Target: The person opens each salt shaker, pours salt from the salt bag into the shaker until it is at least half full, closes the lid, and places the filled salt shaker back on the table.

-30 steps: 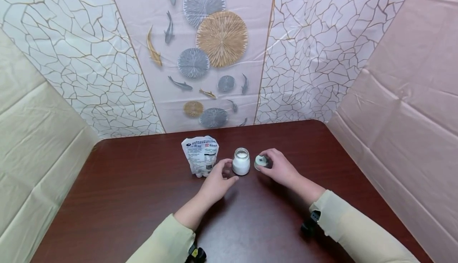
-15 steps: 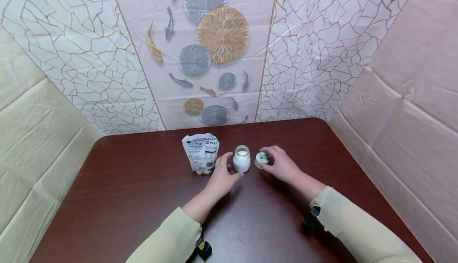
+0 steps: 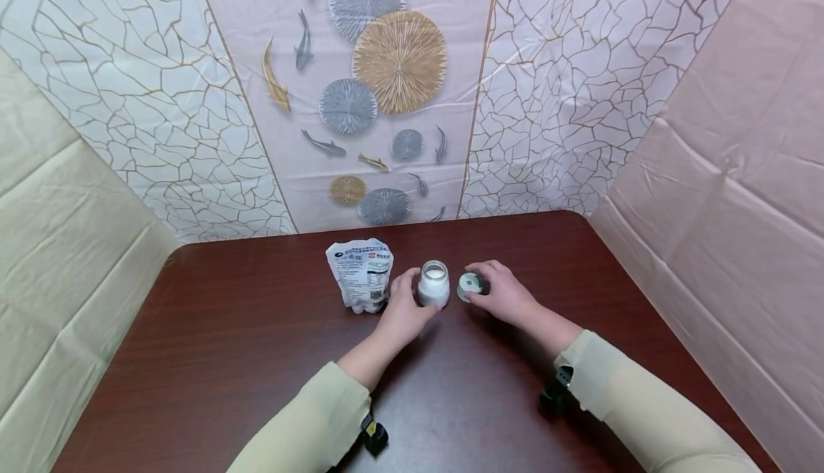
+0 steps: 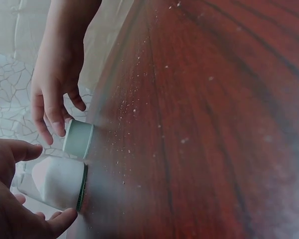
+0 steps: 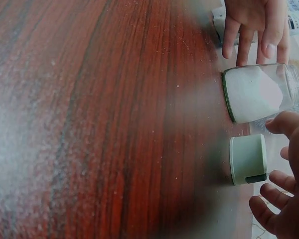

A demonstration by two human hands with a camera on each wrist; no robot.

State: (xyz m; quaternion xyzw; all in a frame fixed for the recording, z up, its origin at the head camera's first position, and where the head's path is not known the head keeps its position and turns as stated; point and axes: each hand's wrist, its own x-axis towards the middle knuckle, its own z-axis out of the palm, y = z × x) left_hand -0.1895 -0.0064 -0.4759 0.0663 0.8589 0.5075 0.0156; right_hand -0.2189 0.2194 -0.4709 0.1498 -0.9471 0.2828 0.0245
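A small glass jar (image 3: 434, 288) of white granules stands uncapped on the dark red table. My left hand (image 3: 402, 314) reaches around the jar's left and front, its fingers and thumb spread on either side of the glass. In the right wrist view, that hand's fingers hang fairly straight beside the jar (image 5: 256, 93). Just right of the jar sits a pale green lid (image 3: 468, 284) with a small dark square on top. My right hand (image 3: 503, 293) curves loosely around the lid's right side; in the right wrist view a gap shows between its fingers and the lid (image 5: 247, 158).
A white printed bag (image 3: 363, 275) stands upright just left of the left hand. Scattered white grains (image 4: 134, 110) lie on the table (image 3: 257, 358). Patterned cloth (image 3: 541, 101) hangs behind the far edge, and plain cloth walls flank both sides.
My left hand has moved rightward and slightly forward, from beside the jar to around its front. The right hand stays by the lid. Jar, lid and bag keep their places.
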